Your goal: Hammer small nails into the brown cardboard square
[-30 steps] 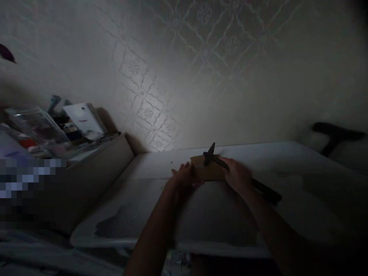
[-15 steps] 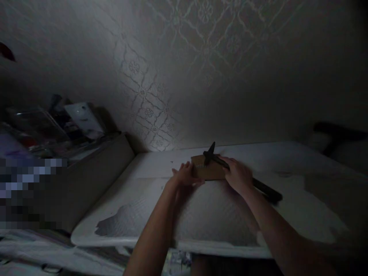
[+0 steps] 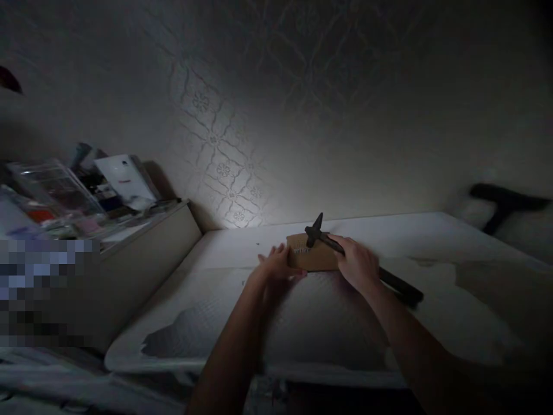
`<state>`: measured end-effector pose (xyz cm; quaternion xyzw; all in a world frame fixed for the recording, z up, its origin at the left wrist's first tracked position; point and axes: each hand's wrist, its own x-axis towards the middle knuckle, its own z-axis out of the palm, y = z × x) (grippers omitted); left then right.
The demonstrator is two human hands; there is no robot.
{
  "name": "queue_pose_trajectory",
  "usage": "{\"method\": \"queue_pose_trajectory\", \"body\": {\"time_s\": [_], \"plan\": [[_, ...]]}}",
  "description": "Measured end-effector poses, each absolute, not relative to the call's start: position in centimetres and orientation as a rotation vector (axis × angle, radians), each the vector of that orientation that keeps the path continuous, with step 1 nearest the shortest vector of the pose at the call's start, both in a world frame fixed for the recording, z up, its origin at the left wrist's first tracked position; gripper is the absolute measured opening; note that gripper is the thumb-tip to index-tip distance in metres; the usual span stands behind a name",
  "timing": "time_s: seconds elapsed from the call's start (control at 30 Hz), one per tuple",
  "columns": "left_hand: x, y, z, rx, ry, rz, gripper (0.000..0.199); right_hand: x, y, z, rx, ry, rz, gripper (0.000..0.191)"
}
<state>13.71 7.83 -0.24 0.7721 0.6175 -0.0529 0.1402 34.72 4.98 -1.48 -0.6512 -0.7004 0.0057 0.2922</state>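
My right hand (image 3: 358, 262) is closed around the handle of a dark hammer (image 3: 320, 233). The hammer's head lies over a flat brown block (image 3: 322, 260), with its pointed end toward the wall and the handle's end out to the right. My left hand (image 3: 276, 265) grips the block's left end, its thumb along the near edge and its fingers behind. Small pale marks show on the block below the hammer head; I cannot tell whether they are nails or print. The block's right end is partly hidden by my right hand.
The white table (image 3: 233, 245) has a torn, worn covering and meets a patterned wall (image 3: 276, 132). On the left, a cabinet (image 3: 159, 248) carries a white box (image 3: 127, 178), a clear plastic case (image 3: 54, 184) and clutter. A black T-shaped object (image 3: 503, 202) stands at the right.
The light has shifted: the top of the wall and the near table edge are darker, the table's back brighter. Hands, hammer and block stay almost where they were.
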Motion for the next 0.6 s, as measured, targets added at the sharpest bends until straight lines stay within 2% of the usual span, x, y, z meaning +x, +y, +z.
{"method": "queue_pose_trajectory", "body": {"time_s": [0.6], "plan": [[13.66, 7.98, -0.45, 2.225, 1.788, -0.143, 0.107, 34.66, 4.90, -1.36, -1.732, -1.878, 0.012, 0.048]]}}
